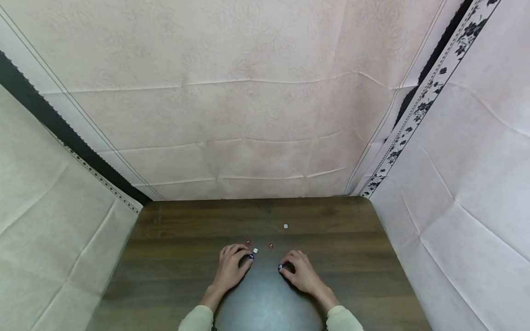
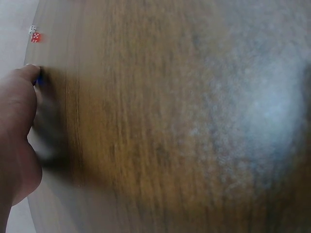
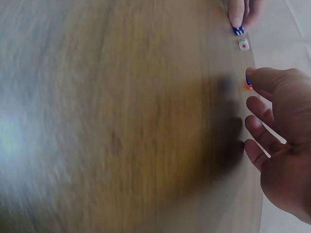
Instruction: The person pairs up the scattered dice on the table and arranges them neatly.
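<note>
L hand (image 1: 230, 271): fingers curled, tips pinching a dark blue die (image 1: 250, 256) against the desk (image 1: 174, 257). R hand (image 1: 301, 272): fingers curled, pinching a 2nd blue die (image 1: 280, 266), prob. same type. Between and just beyond: white die (image 1: 255, 250) near L fingertips; red dice (image 1: 271, 246), (image 1: 248, 242) farther; another white die (image 1: 285, 226) farthest, nearer R hand.

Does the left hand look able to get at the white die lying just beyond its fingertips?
Probably yes. The white die lies on bare table just past the left hand, which already pinches a blue die, so it would have to release that first.
</note>
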Available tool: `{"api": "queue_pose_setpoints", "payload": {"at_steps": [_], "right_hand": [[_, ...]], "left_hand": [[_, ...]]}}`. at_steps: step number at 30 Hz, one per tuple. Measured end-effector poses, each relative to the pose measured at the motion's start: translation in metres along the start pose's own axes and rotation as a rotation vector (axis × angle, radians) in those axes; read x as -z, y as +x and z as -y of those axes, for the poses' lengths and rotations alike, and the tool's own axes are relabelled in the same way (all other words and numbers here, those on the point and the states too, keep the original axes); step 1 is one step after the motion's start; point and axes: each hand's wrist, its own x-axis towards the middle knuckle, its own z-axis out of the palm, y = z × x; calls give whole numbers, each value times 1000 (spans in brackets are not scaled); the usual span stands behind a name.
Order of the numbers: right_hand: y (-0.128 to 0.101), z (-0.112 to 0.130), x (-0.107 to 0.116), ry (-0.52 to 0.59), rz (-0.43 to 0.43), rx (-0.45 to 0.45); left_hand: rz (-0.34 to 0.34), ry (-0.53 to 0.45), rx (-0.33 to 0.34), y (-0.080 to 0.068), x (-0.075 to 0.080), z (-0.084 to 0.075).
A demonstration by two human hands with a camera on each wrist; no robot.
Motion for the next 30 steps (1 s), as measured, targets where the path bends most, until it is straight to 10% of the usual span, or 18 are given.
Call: {"api": "queue_pose_setpoints", "payload": {"at_steps": [30], "right_hand": [[1,2,-22,-64,-142,52]], "left_hand": [[-24,-38,38,-2,-1,-1]]}}
